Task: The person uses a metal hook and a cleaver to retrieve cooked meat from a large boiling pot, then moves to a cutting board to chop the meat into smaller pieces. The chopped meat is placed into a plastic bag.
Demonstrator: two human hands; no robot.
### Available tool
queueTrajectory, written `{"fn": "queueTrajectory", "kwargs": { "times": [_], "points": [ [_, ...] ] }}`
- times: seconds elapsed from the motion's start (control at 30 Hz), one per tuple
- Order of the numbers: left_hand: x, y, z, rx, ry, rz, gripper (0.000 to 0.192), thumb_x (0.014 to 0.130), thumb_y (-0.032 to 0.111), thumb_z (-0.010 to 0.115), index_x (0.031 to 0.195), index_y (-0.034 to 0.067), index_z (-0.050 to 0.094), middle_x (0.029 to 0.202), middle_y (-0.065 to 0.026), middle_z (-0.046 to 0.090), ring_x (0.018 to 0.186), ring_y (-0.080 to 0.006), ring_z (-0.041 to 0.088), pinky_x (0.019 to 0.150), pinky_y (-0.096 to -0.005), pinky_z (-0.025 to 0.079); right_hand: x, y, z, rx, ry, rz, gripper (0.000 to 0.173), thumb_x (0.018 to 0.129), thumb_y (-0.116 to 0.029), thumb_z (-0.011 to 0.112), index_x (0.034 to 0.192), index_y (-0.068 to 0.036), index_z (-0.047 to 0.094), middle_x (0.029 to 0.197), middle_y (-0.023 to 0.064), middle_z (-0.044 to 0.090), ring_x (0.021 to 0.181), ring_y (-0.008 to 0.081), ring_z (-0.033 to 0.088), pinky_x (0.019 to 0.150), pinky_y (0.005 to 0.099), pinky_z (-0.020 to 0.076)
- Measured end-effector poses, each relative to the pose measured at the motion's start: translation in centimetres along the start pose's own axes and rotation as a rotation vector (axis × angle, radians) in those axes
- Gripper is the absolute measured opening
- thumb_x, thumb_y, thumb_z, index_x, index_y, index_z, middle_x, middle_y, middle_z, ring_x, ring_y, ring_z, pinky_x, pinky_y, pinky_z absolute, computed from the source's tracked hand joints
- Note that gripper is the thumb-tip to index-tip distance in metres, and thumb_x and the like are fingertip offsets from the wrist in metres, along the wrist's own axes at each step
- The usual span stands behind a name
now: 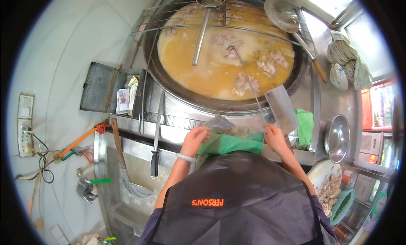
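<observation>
A broth-filled wok point(203, 76) with pieces of pale meat point(245, 84) lies before me. My left hand point(195, 139), with a pale bangle at its wrist, and my right hand point(274, 137) are raised at its near side. Between them stretches a blurred, see-through plastic film point(236, 128), pinched in both sets of fingers. Under it lies a green cloth point(231, 144). A thin metal hook point(249, 78) runs from the broth to beside my right fingertips; whether they touch it, I cannot tell. Close by that hand is a cleaver point(281, 108), its handle partly hidden behind my wrist.
A metal rack point(250, 30) spans the wok, bearing a ladle point(202, 35) and a skimmer point(282, 15). Leftward are an open metal box point(139, 96) with banknotes and a sharpening steel point(155, 149). Rightward stand a steel bowl point(337, 138) and a meat-laden plate point(317, 173).
</observation>
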State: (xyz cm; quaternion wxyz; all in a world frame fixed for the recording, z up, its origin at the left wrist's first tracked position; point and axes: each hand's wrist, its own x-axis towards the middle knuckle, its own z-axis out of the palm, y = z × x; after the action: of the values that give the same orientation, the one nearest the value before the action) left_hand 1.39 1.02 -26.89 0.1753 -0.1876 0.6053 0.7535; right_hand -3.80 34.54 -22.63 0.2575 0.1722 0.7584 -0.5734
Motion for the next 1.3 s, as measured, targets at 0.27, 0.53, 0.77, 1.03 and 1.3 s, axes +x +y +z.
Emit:
{"fn": "queueTrajectory", "kwargs": {
  "times": [0.27,0.53,0.77,1.03,1.3],
  "points": [
    [-0.2,-0.6,0.7,-0.005,-0.024,-0.015,0.024,0.096,0.021,0.058,0.113,0.005,0.064,0.098,-0.0039,0.066,0.088,-0.0117,0.062,0.081,-0.0271,0.05,-2.5,2.5,-1.0,-0.14,0.105,-0.05,0.026,0.099,-0.016,0.048,0.115,0.001,0.059,0.056,0.0048,0.049,0.044,0.0135,0.047,0.041,0.0314,0.0372],
    [-0.4,-1.0,1.6,-0.006,-0.069,0.002,0.022,0.096,0.02,0.058,0.112,0.006,0.064,0.096,-0.0026,0.066,0.086,-0.0107,0.061,0.081,-0.0265,0.049,-1.8,2.1,-0.1,-0.473,0.132,-0.344,0.025,0.095,-0.012,0.05,0.11,0.004,0.062,0.066,0.0189,0.06,0.058,0.0282,0.059,0.058,0.0395,0.047],
    [-1.2,-1.5,0.4,0.002,-0.024,-0.019,0.022,0.096,0.02,0.058,0.111,0.006,0.065,0.096,-0.0029,0.066,0.087,-0.0113,0.062,0.08,-0.0267,0.05,-4.7,-0.8,-1.6,-0.384,0.031,-0.005,0.024,0.095,-0.012,0.05,0.111,0.002,0.061,0.067,0.0197,0.06,0.06,0.0262,0.06,0.059,0.0393,0.0465],
    [-0.8,-1.6,0.4,-0.02,-0.038,0.001,0.022,0.096,0.02,0.058,0.111,0.005,0.064,0.096,-0.0023,0.066,0.088,-0.0114,0.062,0.08,-0.0265,0.05,-1.5,-4.2,2.2,-0.496,-0.005,-0.369,0.026,0.096,-0.016,0.048,0.111,0.002,0.061,0.077,0.0247,0.062,0.072,0.0381,0.062,0.065,0.0431,0.0471],
    [-1.6,-1.5,-0.2,-0.048,0.012,-0.009,0.022,0.096,0.02,0.058,0.111,0.005,0.064,0.096,-0.0031,0.066,0.088,-0.0121,0.062,0.08,-0.0266,0.05,-3.3,-2.3,-1.8,-0.7,0.05,-0.358,0.028,0.096,-0.016,0.048,0.116,0.001,0.059,0.078,0.0233,0.063,0.072,0.0366,0.063,0.067,0.0429,0.0473]
  ]
}}
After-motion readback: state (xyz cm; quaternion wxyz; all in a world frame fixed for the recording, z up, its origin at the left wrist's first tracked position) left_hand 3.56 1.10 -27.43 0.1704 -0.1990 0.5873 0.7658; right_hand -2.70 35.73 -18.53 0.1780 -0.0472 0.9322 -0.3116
